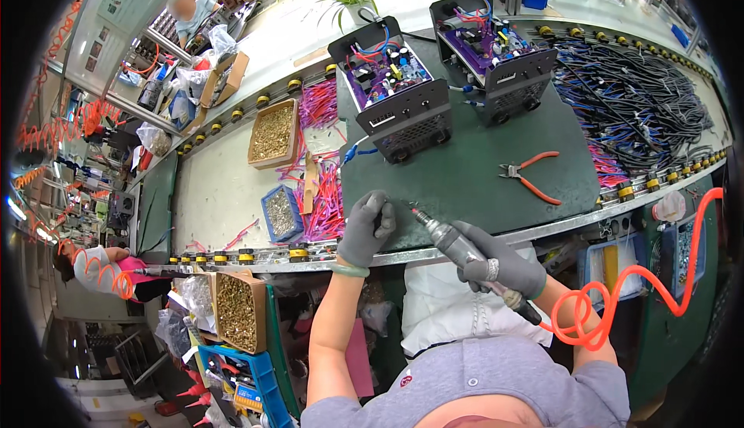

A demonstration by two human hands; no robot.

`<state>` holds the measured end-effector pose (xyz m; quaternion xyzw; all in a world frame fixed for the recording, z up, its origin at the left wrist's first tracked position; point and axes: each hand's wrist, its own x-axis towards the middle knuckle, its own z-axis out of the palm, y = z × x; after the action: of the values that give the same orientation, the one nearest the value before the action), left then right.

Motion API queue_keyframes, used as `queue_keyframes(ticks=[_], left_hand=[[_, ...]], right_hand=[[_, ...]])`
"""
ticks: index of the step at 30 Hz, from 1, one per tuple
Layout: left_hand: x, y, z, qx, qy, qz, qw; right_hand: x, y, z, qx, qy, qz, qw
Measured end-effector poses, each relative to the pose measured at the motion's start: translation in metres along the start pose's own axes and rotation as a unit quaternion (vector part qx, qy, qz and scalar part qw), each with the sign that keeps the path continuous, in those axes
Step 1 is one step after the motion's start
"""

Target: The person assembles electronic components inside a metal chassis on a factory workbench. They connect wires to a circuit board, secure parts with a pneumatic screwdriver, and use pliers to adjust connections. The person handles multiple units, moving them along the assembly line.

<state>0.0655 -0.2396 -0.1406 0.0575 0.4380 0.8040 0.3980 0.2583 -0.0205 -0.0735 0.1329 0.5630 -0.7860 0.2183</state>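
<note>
My right hand, in a grey glove, grips an air screwdriver with a coiled orange hose. The tool's tip points up and left, low over the green mat. Just left of that tip is my left hand, also gloved, its fingers curled in; whatever they may hold is too small to make out. Beyond my hands stand two open black metal units, the left one and the right one, each with a purple circuit board, wires and components showing. Red-handled cutting pliers lie on the mat.
Left of the mat are a cardboard box of brass-coloured screws, a blue bin of silver screws and piles of pink wires. Black cables heap at the right. A potted plant stands behind. Other people are at the left.
</note>
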Motion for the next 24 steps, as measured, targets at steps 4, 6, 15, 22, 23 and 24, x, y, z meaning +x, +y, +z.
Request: queue_keyframes(ticks=[4, 6, 15, 22, 23, 24], left_hand=[[-0.001, -0.001, 0.001, -0.035, -0.018, -0.003, 0.999], [0.001, 0.001, 0.010, -0.018, -0.021, 0.006, 1.000], [0.003, 0.011, 0.028, 0.071, 0.027, -0.010, 0.997], [-0.004, 0.029, 0.049, 0.250, 0.049, 0.032, 0.967], [-0.004, 0.032, 0.051, 0.263, 0.055, 0.036, 0.963], [-0.005, 0.032, 0.049, 0.267, 0.063, 0.049, 0.960]], right_hand=[[0.001, -0.015, 0.012, -0.029, -0.012, -0.009, 0.999], [0.002, -0.019, 0.016, -0.030, -0.004, -0.017, 0.999], [0.008, -0.010, 0.011, -0.301, 0.058, -0.122, 0.944], [0.028, 0.027, -0.011, 0.334, -0.197, 0.071, 0.919], [0.032, 0.027, -0.007, 0.309, -0.188, 0.058, 0.930], [0.020, -0.013, 0.016, 0.124, -0.083, 0.032, 0.988]])
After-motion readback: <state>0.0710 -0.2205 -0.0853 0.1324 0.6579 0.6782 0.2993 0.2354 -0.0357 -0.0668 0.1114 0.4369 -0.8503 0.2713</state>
